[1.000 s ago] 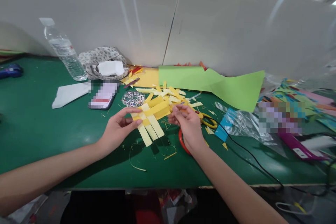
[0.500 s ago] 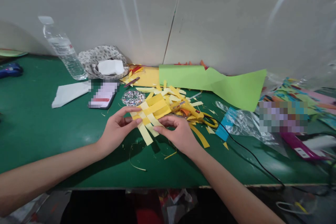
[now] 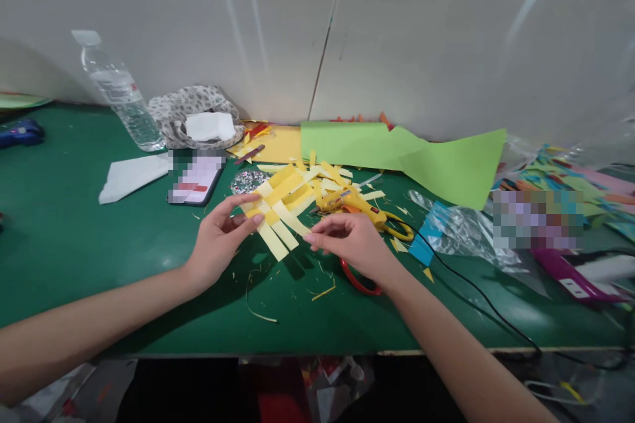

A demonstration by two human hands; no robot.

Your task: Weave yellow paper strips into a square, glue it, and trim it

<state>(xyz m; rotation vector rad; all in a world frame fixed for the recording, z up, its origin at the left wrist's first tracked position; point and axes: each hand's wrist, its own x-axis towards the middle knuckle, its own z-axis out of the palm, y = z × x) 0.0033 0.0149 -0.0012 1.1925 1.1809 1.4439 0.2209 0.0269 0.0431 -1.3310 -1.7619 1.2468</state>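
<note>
woven yellow paper (image 3: 270, 215) is mid-scene, raised over the green table (image 3: 163, 324). left hand (image 3: 213, 244) pinches its left edge between thumb and fingers, probably so the crossings don't slip. right hand (image 3: 357, 241) pinches the end of one pale strip (image 3: 294, 219) out to the right, likely to part it from the others. glue gun (image 3: 354, 201) lies just right of the weave, maybe for easy reach. containers: patterned cloth holder (image 3: 193, 102), far left, white tissue (image 3: 209, 127) inside; round see-through dish (image 3: 243, 180) behind the weave, small mixed-colour bits in it; bottle (image 3: 119, 96), far left, capped, fill level can't tell; see-through plastic bag (image 3: 464, 238), right, looks flat, contents unclear.
</note>
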